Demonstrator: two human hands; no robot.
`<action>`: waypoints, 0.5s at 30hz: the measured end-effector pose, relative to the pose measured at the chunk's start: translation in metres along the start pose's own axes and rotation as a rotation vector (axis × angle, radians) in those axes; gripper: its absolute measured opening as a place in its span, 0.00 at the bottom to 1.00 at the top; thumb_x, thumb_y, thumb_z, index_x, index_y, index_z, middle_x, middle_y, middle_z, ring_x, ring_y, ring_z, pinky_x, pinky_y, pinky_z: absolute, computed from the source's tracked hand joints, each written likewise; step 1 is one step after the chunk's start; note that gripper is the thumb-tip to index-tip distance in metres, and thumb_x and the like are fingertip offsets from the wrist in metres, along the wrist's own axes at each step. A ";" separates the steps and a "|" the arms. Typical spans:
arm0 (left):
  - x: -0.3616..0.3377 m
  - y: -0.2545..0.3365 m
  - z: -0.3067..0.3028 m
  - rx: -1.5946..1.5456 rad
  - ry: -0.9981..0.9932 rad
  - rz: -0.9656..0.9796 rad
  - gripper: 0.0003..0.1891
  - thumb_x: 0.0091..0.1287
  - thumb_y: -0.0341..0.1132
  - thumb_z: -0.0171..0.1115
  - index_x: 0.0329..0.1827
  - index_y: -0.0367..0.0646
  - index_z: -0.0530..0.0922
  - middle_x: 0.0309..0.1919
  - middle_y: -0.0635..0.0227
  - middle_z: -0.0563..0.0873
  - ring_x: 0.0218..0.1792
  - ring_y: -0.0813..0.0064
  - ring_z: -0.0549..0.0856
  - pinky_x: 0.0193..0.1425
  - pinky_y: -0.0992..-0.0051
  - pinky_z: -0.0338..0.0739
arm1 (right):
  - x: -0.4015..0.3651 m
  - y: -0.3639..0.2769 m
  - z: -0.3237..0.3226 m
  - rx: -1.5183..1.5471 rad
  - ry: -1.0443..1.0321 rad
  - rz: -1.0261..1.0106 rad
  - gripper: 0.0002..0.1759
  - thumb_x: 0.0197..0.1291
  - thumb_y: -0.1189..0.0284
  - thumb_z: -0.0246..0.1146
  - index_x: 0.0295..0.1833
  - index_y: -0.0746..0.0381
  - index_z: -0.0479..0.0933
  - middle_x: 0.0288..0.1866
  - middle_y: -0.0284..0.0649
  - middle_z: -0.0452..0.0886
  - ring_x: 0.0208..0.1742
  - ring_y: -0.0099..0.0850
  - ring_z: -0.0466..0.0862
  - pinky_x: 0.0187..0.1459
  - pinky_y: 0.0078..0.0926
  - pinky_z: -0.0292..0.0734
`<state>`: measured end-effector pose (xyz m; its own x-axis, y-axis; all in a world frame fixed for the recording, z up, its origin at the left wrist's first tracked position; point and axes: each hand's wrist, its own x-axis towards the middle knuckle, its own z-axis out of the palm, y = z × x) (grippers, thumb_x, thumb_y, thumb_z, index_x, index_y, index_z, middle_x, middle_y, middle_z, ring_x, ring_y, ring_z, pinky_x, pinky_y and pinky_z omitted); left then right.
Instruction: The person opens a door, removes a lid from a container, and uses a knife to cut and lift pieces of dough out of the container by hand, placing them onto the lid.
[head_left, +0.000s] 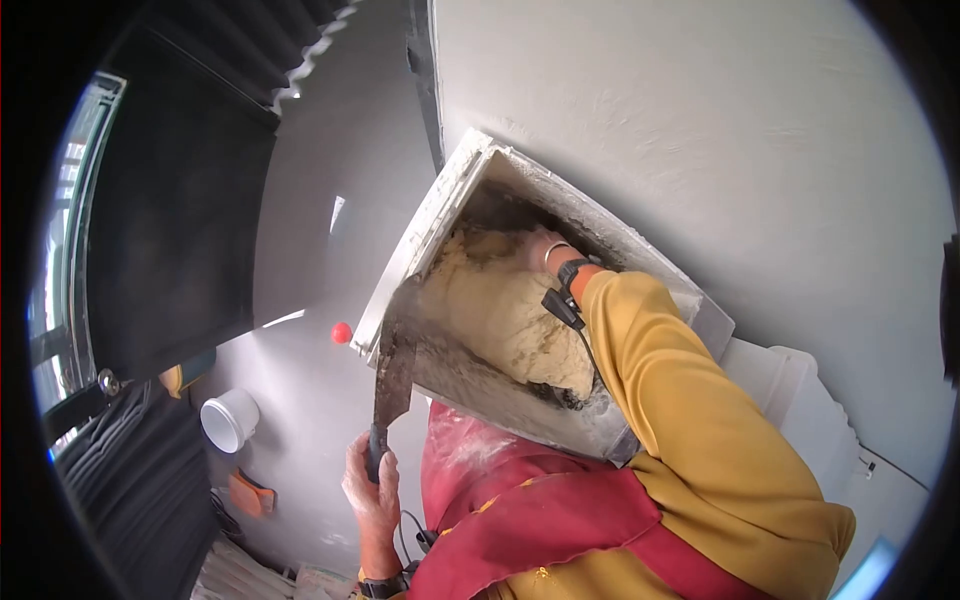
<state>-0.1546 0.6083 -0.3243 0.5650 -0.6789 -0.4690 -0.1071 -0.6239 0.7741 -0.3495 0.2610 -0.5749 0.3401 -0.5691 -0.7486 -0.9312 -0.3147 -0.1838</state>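
A deep rectangular bin [620,235] with floury walls holds a large mass of pale dough [500,305]. Inside it, near the far wall, my right hand [545,250] reaches down at the dough's upper edge; its fingers are hidden by shadow and dough. Outside the bin, my left hand [372,488], dusted with flour, is closed around the dark handle of a large knife [394,375]. The wide, stained blade points up and its tip rests against or just over the bin's left rim.
Left of the bin are a red ball-shaped knob [341,332], a white bucket [230,420] and an orange object [252,494] on the floor. A dark curtain [130,500] hangs at lower left. White containers [790,390] stand at right, by the grey wall [700,100].
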 end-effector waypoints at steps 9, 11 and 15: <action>-0.011 0.023 0.008 -0.022 0.002 -0.001 0.15 0.65 0.33 0.56 0.51 0.34 0.72 0.23 0.73 0.74 0.22 0.85 0.71 0.26 0.82 0.68 | -0.074 0.032 0.023 0.192 0.527 -0.239 0.15 0.45 0.75 0.61 0.42 0.60 0.74 0.46 0.47 0.75 0.46 0.50 0.77 0.49 0.42 0.74; -0.006 0.024 0.009 -0.005 -0.004 0.046 0.15 0.65 0.33 0.57 0.52 0.34 0.71 0.22 0.72 0.74 0.21 0.85 0.72 0.26 0.82 0.68 | -0.093 0.028 0.029 0.215 0.627 -0.220 0.12 0.46 0.78 0.59 0.40 0.60 0.75 0.42 0.46 0.76 0.43 0.50 0.78 0.47 0.42 0.74; 0.006 0.032 0.010 0.019 -0.033 0.118 0.15 0.65 0.33 0.57 0.52 0.35 0.71 0.22 0.71 0.74 0.21 0.84 0.72 0.26 0.81 0.68 | -0.137 0.020 0.039 0.226 0.450 -0.177 0.14 0.48 0.78 0.58 0.44 0.60 0.75 0.47 0.49 0.76 0.43 0.50 0.79 0.49 0.43 0.74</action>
<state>-0.1628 0.5807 -0.3067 0.5205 -0.7601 -0.3890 -0.1870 -0.5460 0.8166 -0.4200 0.3620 -0.5010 0.4708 -0.8075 -0.3554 -0.8426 -0.2922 -0.4523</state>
